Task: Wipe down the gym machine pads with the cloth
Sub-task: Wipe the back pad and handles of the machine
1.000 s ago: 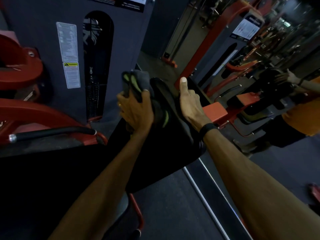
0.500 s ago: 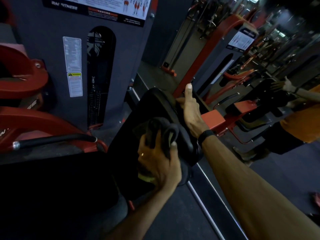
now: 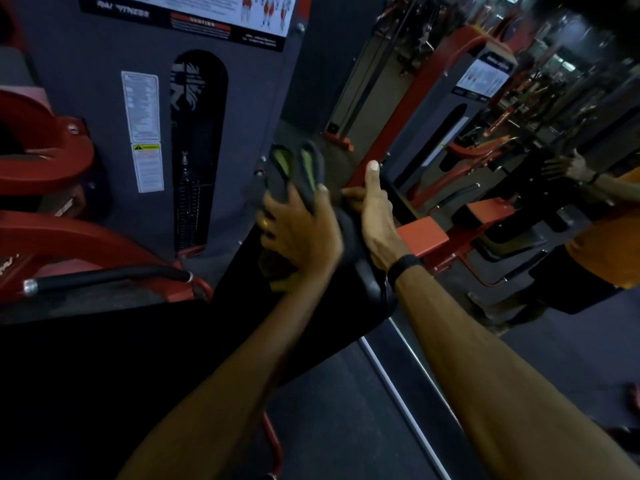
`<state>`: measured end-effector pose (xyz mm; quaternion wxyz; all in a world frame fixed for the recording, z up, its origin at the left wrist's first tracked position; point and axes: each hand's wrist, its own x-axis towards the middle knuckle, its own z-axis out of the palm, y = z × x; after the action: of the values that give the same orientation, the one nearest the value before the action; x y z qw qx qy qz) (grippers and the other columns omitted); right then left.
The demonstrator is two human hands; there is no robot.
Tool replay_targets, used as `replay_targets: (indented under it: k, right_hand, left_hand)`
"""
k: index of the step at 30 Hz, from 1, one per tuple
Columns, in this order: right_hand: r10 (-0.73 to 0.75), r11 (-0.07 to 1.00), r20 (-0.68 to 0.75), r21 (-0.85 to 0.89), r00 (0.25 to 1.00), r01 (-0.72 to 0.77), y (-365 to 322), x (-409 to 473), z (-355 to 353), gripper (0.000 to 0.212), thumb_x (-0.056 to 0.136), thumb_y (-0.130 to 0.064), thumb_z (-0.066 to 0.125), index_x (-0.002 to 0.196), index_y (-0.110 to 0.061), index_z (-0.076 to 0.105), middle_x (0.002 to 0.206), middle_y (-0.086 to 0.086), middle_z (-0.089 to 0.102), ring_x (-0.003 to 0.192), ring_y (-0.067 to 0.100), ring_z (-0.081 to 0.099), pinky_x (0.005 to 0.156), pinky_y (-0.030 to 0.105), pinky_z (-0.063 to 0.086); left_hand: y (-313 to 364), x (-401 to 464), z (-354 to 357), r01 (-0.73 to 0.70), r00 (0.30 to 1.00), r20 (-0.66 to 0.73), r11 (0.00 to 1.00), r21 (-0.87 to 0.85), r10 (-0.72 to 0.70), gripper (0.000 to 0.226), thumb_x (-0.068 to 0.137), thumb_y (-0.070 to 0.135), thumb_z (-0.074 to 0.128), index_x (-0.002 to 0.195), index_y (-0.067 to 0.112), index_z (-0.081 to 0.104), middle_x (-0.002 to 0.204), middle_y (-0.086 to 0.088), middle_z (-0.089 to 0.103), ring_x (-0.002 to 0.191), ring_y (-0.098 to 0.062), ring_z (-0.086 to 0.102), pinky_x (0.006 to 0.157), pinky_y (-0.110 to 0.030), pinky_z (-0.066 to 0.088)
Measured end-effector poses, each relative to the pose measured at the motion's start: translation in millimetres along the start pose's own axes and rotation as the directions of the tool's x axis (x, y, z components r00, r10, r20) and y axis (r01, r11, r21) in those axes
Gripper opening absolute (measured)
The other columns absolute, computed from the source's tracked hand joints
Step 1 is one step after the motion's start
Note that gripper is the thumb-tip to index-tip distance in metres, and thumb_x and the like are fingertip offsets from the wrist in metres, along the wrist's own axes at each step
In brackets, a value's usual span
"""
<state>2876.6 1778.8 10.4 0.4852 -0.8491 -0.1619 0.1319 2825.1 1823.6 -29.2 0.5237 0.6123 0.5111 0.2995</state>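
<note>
A black padded backrest [image 3: 311, 327] of the gym machine slopes up through the middle of the view. My left hand [image 3: 299, 233] grips a dark grey cloth with green patches [image 3: 298, 171] and holds it against the upper part of the pad. Folds of the cloth stick out above my fingers. My right hand [image 3: 375, 216] grips the pad's right edge near the top, thumb pointing up along the rim. A black band sits on my right wrist.
A grey weight-stack housing [image 3: 207, 109] with labels stands behind the pad. Red machine arms and a black handle bar [image 3: 104, 275] lie at the left. A wall mirror [image 3: 502, 168] to the right reflects the machine and a person in an orange shirt. Dark floor below.
My left hand has swept the cloth from low on the pad back up to its top. My right hand has stayed on the pad's edge.
</note>
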Motion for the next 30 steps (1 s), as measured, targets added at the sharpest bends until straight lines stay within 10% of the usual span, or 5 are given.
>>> replay_targets:
  k: [3,12,20,27,30]
  right_hand:
    - [0.025,0.997,0.032,0.073,0.999,-0.027,7,3,-4,0.091,0.064,-0.096,0.025,0.065,-0.019,0.075,0.077,0.004,0.072,0.087,0.031,0.063,0.104,0.058,0.044]
    - [0.009,0.998,0.093,0.055,0.996,-0.014,-3,-9,-9,0.091,0.085,-0.083,0.018,0.112,-0.015,0.071,0.136,0.011,0.057,0.125,0.028,0.052,0.111,0.051,0.037]
    - [-0.084,0.996,0.175,0.028,0.981,0.08,6,-3,-18,0.076,0.101,-0.066,0.022,0.133,-0.007,0.057,0.14,0.014,0.053,0.125,0.032,0.051,0.111,0.052,0.036]
    - [-0.148,0.987,0.254,-0.017,0.956,0.157,6,-9,-27,0.061,0.105,-0.057,0.023,0.095,-0.01,0.06,0.096,-0.001,0.053,0.095,0.022,0.051,0.088,0.038,0.038]
    - [-0.154,0.981,0.259,-0.077,0.953,0.18,3,-10,-26,0.062,0.104,-0.057,0.027,0.12,-0.007,0.06,0.119,0.009,0.054,0.109,0.03,0.052,0.101,0.044,0.04]
  left_hand:
    - [-23,-80,2,-0.184,0.983,0.0,0.982,0.038,0.184,0.058,0.09,0.055,0.043,0.144,0.037,0.048,0.159,-0.006,0.027,0.144,-0.03,0.019,0.114,-0.05,0.013]
    - [22,44,4,0.087,0.996,-0.016,0.996,0.01,-0.087,0.051,0.095,0.053,0.049,0.143,0.035,0.049,0.155,-0.006,0.034,0.141,-0.036,0.026,0.111,-0.053,0.018]
    - [-40,-111,12,-0.057,0.991,-0.122,0.994,-0.09,0.046,0.074,0.082,0.057,0.044,0.15,0.028,0.042,0.164,0.0,0.022,0.15,-0.025,0.014,0.121,-0.049,0.012]
    - [-87,-96,11,0.252,0.944,-0.133,0.918,-0.306,-0.303,0.071,0.096,0.052,0.056,0.155,0.023,0.031,0.159,-0.012,0.029,0.145,-0.036,0.025,0.118,-0.05,0.015]
    - [-97,-63,5,0.435,0.864,-0.072,0.811,-0.391,-0.498,0.075,0.095,0.053,0.057,0.156,0.021,0.029,0.161,-0.015,0.026,0.148,-0.037,0.02,0.118,-0.049,0.013]
